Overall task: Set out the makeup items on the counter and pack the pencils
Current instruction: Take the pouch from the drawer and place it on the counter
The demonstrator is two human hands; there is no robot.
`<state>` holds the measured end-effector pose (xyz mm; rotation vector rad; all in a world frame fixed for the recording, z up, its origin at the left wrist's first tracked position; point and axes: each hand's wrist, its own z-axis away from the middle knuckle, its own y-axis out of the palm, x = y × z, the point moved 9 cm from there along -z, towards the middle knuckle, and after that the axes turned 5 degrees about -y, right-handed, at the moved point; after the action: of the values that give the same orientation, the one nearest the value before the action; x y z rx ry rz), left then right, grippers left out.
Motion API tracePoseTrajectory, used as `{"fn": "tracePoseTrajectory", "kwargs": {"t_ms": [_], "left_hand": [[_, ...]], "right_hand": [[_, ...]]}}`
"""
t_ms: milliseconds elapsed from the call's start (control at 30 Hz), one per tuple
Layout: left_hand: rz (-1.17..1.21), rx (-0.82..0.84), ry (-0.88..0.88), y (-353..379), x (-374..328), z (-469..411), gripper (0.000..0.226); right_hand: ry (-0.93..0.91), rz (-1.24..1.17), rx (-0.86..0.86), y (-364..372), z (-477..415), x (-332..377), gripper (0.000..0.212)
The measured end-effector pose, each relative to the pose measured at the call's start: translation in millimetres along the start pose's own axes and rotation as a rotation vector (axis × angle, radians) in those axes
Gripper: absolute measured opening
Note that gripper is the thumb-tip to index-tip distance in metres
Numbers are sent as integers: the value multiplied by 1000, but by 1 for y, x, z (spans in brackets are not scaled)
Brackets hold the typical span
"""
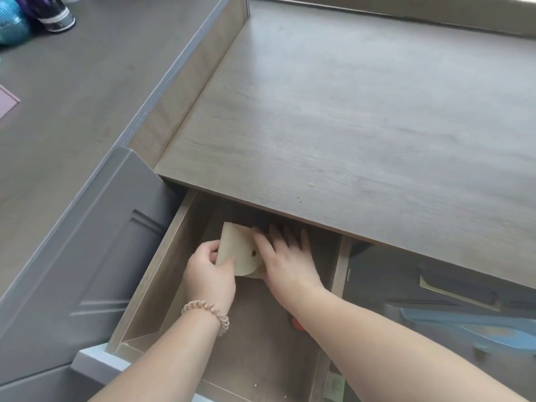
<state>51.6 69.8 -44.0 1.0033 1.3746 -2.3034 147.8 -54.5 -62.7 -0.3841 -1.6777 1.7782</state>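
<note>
A beige pouch (236, 250) with a brass snap lies at the back of an open wooden drawer (162, 274), partly under the counter's edge. My left hand (208, 274) grips its left side, fingers curled around the edge. On the pouch's right side rests my right hand (285, 261), laid flat with fingers spread and reaching into the dark back of the drawer. The counter (362, 126) above is grey-brown wood. No pencils or makeup items show; the pouch's contents are hidden.
A raised wooden side wall (188, 91) borders the counter on the left. Beyond it, a grey surface holds a dark bottle (55, 13) and a teal object (11, 27). A small red thing (297, 323) peeks from under my right forearm. Blue items (464, 323) lie below right.
</note>
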Motion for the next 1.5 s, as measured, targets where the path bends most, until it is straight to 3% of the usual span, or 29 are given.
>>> {"fn": "tracePoseTrajectory", "kwargs": {"t_ms": [133, 300, 500, 667, 833, 1033, 1133, 1300, 1500], "left_hand": [[79, 72, 203, -34, -50, 22, 28], [346, 254, 339, -74, -113, 46, 33], [630, 512, 413, -80, -203, 83, 30], [754, 599, 366, -41, -262, 134, 22], [724, 542, 371, 18, -306, 193, 15], [234, 594, 622, 151, -362, 325, 70], [210, 757, 519, 231, -368, 395, 80], [202, 948, 410, 360, -378, 504, 77], [95, 958, 355, 462, -353, 576, 77]], "right_hand": [[-110, -85, -192, -47, 20, 22, 87], [-70, -167, -447, -123, 57, 18, 82], [57, -292, -661, -215, 115, -29, 61], [117, -355, -717, -263, 173, -83, 54], [246, -422, -829, -296, 232, -151, 56], [345, -401, -924, -320, 336, -278, 51], [385, -404, -978, -324, 390, -351, 48], [570, -444, -962, -317, 472, -486, 44], [702, -416, -856, -290, 512, -594, 31]]}}
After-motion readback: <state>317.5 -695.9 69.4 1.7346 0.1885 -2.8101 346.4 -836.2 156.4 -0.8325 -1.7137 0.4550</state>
